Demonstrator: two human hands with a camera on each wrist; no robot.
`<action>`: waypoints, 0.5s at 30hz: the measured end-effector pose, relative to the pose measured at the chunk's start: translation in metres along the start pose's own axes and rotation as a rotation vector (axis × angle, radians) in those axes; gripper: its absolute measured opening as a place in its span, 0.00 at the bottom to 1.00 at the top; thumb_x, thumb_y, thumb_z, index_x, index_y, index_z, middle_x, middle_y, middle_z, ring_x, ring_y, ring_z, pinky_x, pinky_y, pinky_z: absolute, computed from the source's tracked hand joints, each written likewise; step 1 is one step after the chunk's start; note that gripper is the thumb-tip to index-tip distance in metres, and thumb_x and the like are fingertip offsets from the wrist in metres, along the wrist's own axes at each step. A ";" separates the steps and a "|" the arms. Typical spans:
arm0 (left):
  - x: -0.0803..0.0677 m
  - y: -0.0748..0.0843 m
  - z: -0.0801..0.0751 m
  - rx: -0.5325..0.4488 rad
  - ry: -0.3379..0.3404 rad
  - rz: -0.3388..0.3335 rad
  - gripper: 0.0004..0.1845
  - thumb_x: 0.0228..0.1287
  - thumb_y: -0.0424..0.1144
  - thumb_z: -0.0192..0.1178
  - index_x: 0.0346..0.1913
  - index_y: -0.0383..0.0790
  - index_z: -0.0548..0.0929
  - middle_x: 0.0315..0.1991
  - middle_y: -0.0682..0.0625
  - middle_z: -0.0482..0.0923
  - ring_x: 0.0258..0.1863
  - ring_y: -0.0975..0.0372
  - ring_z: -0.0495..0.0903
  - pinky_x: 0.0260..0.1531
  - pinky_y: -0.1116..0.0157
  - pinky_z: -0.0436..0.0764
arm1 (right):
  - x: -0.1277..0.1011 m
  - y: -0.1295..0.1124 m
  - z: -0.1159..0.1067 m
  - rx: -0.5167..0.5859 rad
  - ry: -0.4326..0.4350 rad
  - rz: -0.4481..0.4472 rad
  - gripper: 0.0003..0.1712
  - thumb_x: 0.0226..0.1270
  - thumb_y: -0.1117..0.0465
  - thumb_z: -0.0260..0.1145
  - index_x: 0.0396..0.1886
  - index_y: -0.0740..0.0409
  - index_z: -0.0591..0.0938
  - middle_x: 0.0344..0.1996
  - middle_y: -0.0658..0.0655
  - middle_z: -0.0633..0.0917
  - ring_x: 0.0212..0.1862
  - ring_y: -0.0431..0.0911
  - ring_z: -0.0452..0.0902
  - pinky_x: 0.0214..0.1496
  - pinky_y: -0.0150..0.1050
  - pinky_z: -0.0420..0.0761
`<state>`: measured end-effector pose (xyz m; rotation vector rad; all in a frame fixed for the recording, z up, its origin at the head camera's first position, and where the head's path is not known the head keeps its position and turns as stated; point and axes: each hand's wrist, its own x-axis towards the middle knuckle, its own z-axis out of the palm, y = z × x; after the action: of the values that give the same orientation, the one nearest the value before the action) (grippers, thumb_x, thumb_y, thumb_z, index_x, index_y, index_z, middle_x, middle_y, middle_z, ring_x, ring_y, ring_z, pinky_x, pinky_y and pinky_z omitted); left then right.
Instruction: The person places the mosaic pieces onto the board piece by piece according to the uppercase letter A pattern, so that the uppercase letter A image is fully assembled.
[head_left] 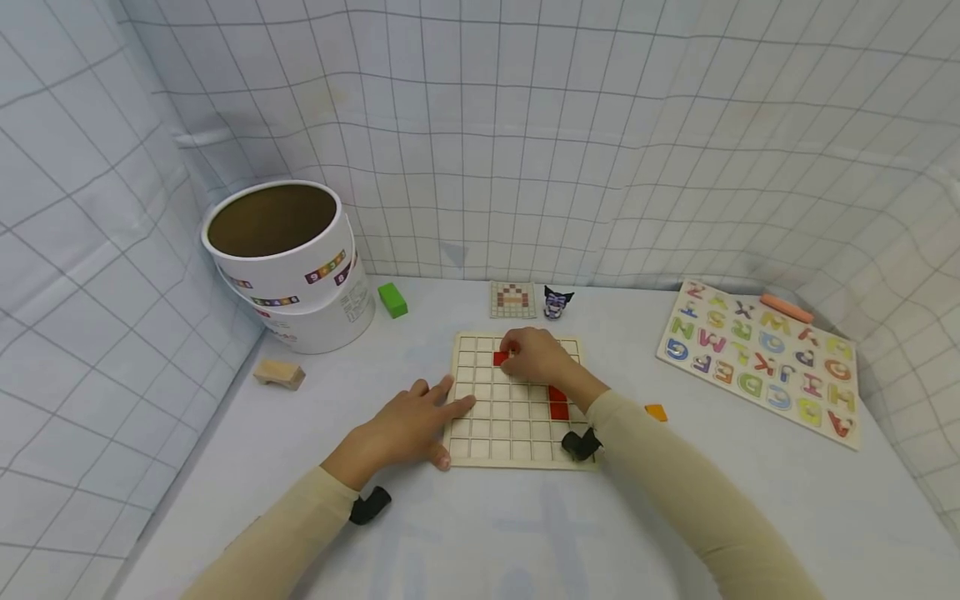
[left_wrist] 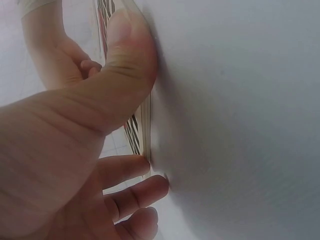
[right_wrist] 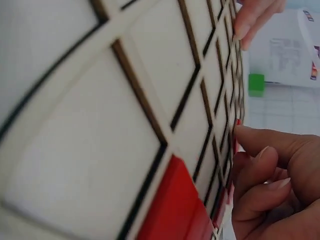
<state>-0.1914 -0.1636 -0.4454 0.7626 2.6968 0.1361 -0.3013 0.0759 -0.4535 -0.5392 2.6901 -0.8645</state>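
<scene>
A cream wooden grid board [head_left: 491, 429] lies flat on the table. My left hand [head_left: 405, 425] rests spread at its left edge; in the left wrist view the thumb [left_wrist: 132, 50] touches the board's rim. Over the far part of the grid, my right hand [head_left: 538, 357] has its fingers curled at a red square tile [head_left: 500, 358]. In the right wrist view, thumb and fingers [right_wrist: 265, 170] close about this tile, partly hiding it. More red tiles [head_left: 558, 404] sit in a column of cells at the right, partly covered by the right wrist.
Behind the board are a small pattern card [head_left: 513, 300] and a dark figurine [head_left: 556, 302]. A white bucket [head_left: 300, 275], a green block [head_left: 392, 300] and a wooden block [head_left: 279, 373] stand left. An alphabet puzzle [head_left: 757, 358] and an orange piece [head_left: 656, 412] lie right.
</scene>
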 end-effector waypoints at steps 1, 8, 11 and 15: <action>0.000 0.000 0.000 -0.003 0.001 0.000 0.52 0.48 0.58 0.73 0.79 0.55 0.64 0.79 0.35 0.54 0.64 0.45 0.67 0.59 0.47 0.72 | -0.003 0.002 -0.003 0.039 0.000 -0.005 0.17 0.66 0.58 0.70 0.53 0.56 0.84 0.39 0.55 0.84 0.37 0.49 0.78 0.43 0.44 0.78; 0.000 0.001 -0.001 -0.005 0.003 -0.011 0.52 0.48 0.58 0.74 0.79 0.55 0.65 0.80 0.37 0.54 0.64 0.46 0.67 0.60 0.48 0.72 | -0.067 0.040 -0.041 0.399 -0.013 0.021 0.21 0.72 0.55 0.68 0.60 0.59 0.81 0.34 0.60 0.80 0.25 0.52 0.73 0.27 0.38 0.73; 0.000 0.000 -0.001 -0.013 0.000 -0.011 0.53 0.48 0.58 0.75 0.79 0.55 0.64 0.80 0.37 0.54 0.65 0.45 0.66 0.61 0.48 0.72 | -0.112 0.066 -0.054 0.435 -0.017 0.092 0.21 0.73 0.54 0.67 0.60 0.58 0.81 0.38 0.60 0.78 0.27 0.53 0.72 0.27 0.38 0.73; 0.000 0.000 0.000 -0.022 0.008 0.006 0.52 0.48 0.57 0.75 0.79 0.53 0.65 0.79 0.35 0.55 0.65 0.43 0.66 0.61 0.47 0.72 | -0.168 0.106 -0.066 0.403 0.006 0.165 0.23 0.72 0.53 0.68 0.61 0.58 0.80 0.44 0.61 0.79 0.32 0.53 0.77 0.28 0.38 0.76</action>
<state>-0.1915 -0.1638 -0.4451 0.7647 2.6965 0.1701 -0.2022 0.2603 -0.4422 -0.2203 2.4234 -1.3107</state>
